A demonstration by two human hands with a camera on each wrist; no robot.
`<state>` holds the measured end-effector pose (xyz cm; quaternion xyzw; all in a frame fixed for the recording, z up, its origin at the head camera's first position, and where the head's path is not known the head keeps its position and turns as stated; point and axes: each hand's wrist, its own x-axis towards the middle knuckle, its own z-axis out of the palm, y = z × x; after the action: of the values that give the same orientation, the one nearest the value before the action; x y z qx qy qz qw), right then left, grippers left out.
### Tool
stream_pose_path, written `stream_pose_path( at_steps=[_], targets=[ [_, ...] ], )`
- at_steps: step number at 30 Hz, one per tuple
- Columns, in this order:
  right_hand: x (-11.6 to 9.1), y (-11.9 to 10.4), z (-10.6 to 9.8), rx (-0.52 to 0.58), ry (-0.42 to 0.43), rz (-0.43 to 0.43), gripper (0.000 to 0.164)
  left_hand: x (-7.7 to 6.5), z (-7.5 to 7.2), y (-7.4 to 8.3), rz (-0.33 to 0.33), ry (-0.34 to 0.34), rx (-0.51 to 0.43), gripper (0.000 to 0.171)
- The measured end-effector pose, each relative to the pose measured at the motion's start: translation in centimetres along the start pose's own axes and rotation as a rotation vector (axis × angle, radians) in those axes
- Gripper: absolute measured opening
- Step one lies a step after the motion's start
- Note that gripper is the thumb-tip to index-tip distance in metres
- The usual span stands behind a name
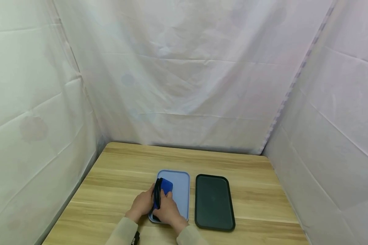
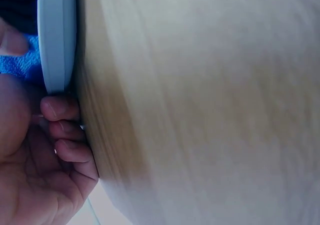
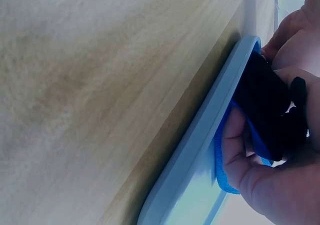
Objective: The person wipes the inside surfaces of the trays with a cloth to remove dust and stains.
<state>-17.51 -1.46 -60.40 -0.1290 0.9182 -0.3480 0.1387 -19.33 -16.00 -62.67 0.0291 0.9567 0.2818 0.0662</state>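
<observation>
Over the left part of the light blue tray (image 1: pixel 181 190), both hands hold a blue, fuzzy cloth piece (image 1: pixel 167 185) with black bands (image 1: pixel 157 194) along one side; its exact kind does not show. My right hand (image 1: pixel 167 209) grips it from the right, fingers curled round the blue fabric (image 3: pixel 227 175) in the right wrist view. From the left, my left hand (image 1: pixel 142 203) meets the black side. In the left wrist view, curled left fingers (image 2: pixel 67 130) lie right at the tray's rim (image 2: pixel 57 40), near the blue fabric; the rest of that grip is hidden.
A dark green tray (image 1: pixel 214 202) lies to the right of the blue one on the wooden table (image 1: pixel 257 190). White cloth (image 1: pixel 184 85) hangs behind the table and on both sides. A black item (image 1: pixel 136 238) shows by the left sleeve.
</observation>
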Motion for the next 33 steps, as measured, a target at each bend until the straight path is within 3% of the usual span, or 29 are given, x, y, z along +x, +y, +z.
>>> stream_pose_path(
  at_steps=[11, 33],
  targets=[
    [-0.1, 0.7, -0.2, -0.162, 0.0, -0.027, 0.088, 0.0, 0.0, 0.0, 0.003, 0.009, 0.032, 0.05],
    [-0.8, 1.8, -1.0, -0.217, 0.013, 0.015, 0.079, 0.3, 0.4, -0.3, -0.008, 0.021, 0.062, 0.051]
  ],
)
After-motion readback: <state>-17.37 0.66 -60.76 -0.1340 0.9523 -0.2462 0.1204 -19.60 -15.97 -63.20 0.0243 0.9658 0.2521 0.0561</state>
